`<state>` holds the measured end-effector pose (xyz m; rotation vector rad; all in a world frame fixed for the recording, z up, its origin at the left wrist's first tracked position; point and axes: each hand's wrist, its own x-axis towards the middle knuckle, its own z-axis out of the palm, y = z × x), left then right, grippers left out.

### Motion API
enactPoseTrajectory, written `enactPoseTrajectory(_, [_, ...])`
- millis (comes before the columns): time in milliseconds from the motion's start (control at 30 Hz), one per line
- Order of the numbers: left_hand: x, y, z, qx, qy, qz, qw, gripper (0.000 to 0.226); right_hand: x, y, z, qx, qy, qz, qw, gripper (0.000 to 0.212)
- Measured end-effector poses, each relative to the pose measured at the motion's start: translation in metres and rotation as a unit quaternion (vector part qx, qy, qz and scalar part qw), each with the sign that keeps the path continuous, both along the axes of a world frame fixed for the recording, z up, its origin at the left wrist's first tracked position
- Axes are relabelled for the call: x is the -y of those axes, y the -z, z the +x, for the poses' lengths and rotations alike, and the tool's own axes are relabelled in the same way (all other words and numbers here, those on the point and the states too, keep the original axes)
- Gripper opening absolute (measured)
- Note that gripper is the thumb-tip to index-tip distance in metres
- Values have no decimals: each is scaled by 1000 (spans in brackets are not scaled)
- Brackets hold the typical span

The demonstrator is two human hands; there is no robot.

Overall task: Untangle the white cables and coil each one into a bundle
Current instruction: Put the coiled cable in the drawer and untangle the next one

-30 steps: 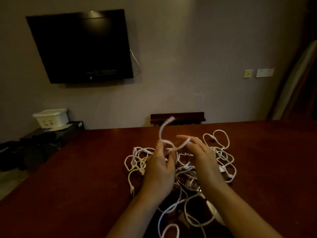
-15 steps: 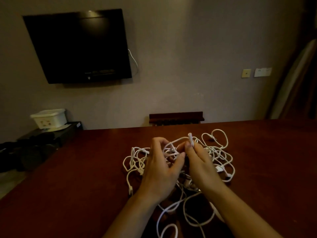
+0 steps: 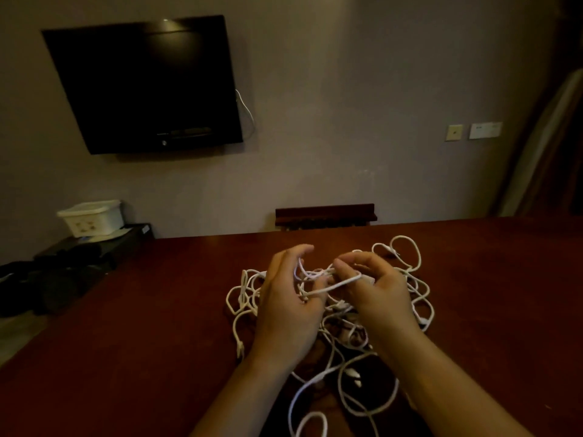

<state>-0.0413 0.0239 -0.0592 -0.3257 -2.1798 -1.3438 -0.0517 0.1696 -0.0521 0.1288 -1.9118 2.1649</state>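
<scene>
A tangle of white cables (image 3: 407,272) lies in a loose heap on the dark red table (image 3: 142,357), spreading from behind my hands down to the near edge. My left hand (image 3: 287,307) hovers over the heap's left half, fingers curled around a small loop of cable. My right hand (image 3: 375,288) is beside it, thumb and fingers pinching a strand (image 3: 334,287) that runs across to the left hand. Both hands hold the same raised piece just above the pile. The cables under my palms are hidden.
A black TV (image 3: 145,83) hangs on the far wall. A white plastic box (image 3: 91,217) sits on a low black stand at the left. A dark chair back (image 3: 325,214) shows behind the table's far edge. Bare tabletop lies left and right of the heap.
The cable end that stood up above my left hand a second ago has come down. Both hands have lowered toward the pile and now stretch a strand between them.
</scene>
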Motion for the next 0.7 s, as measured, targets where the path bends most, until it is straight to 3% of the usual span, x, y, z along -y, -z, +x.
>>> enactPoseTrajectory(67, [0,2,2,14,35,-7,999,71,-3,0,0,5,36,-18,999,14])
enactPoseTrajectory(133, [-2,2,4,40,77,44,995,94,-4,-1,0,7,64,-27,998,17])
enactPoseTrajectory(200, [-3,0,5,56,88,93,990,102,-5,-1,1,7,67,-15,998,11])
enactPoseTrajectory(333, [-1,0,3,44,27,31,998,69,-6,4,-2,2,54,39,998,18])
enactPoseTrajectory(400, [0,1,1,20,-5,-2,1000,51,-3,4,-3,6,16,20,1000,24])
enactPoseTrajectory(600, [-2,0,4,-6,-40,-62,997,43,7,-2,-1,45,-111,-80,990,29])
enactPoseTrajectory(700, [0,1,3,-1,-54,-42,998,44,6,0,1,20,-94,-31,995,23])
